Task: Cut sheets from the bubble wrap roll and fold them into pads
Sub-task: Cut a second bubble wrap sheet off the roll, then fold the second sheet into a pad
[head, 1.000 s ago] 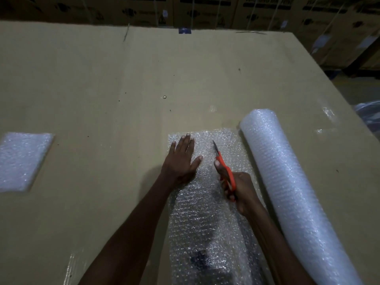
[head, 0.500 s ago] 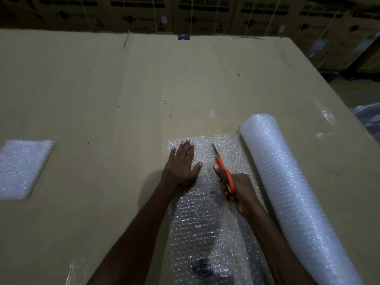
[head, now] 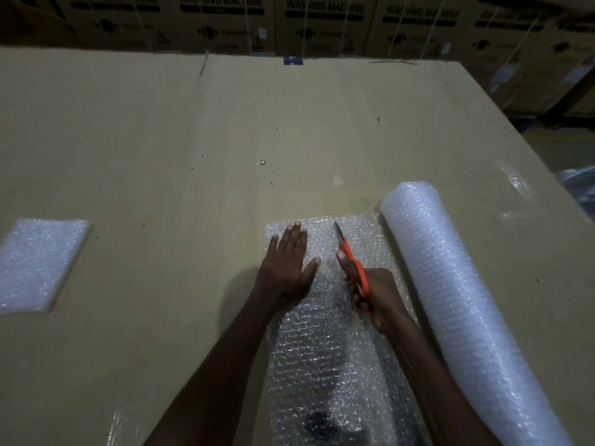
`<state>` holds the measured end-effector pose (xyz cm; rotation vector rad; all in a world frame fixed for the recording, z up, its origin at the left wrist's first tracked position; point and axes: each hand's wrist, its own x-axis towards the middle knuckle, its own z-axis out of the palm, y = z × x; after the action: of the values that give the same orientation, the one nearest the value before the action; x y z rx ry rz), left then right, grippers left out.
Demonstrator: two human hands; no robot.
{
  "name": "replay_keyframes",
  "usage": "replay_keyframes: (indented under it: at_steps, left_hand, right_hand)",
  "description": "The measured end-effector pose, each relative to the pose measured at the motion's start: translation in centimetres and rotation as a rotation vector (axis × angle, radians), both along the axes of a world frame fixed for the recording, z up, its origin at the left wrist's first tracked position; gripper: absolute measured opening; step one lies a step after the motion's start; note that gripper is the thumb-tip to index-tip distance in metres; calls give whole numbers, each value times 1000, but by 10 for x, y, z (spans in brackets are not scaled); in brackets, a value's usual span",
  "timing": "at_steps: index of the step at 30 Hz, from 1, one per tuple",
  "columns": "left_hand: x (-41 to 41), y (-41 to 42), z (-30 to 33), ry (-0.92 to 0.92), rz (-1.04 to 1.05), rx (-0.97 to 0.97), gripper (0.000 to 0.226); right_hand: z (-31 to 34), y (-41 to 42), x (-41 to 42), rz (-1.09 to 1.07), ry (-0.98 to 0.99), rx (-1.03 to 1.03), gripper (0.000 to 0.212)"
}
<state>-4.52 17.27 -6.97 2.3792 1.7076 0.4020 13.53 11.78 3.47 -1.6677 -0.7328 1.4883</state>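
Note:
A thick bubble wrap roll (head: 450, 294) lies on the right of the cardboard surface, running from near to far. A sheet of bubble wrap (head: 325, 358) unrolled from it lies flat to its left. My left hand (head: 286, 265) presses flat on the sheet's far left part, fingers spread. My right hand (head: 376, 294) grips orange-handled scissors (head: 351, 259), whose blades point away from me along the sheet, close to its far edge. The blades look nearly closed. A folded bubble wrap pad (head: 38, 262) lies at the far left.
The work surface is a large flattened cardboard sheet (head: 193, 149). Stacked cartons printed "washing machine" (head: 322, 24) line the far side. The surface's right edge drops to a floor (head: 560, 149) at the right.
The scissors and my right hand have crept a little farther along the sheet toward its far edge. My left hand stays flat on the sheet. The view tilted slightly.

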Motion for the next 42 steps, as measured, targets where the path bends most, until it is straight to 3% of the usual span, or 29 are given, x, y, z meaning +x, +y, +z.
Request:
replay_keyframes:
  at_steps: [14, 20, 26, 31, 36, 42]
  left_hand:
    - [-1, -4, -1, 3, 4, 30, 72]
    - [-3, -8, 2, 6, -4, 39, 72]
    - [-19, -3, 4, 55, -1, 47, 72]
    - [-47, 4, 20, 55, 17, 86, 71]
    - [-56, -8, 41, 18, 29, 93, 64]
    - [-35, -81, 17, -93, -3, 235, 53]
  right_hand:
    - [-5, 15, 0, -2, 29, 0, 46]
    - [-7, 28, -6, -9, -44, 27, 46]
    - [-4, 16, 3, 159, -182, 126, 43]
    - [-16, -2, 18, 312, -520, 230, 49]
    - [-11, -30, 15, 300, -1060, 460, 39]
    - [-27, -58, 3, 397, -1268, 418, 32]
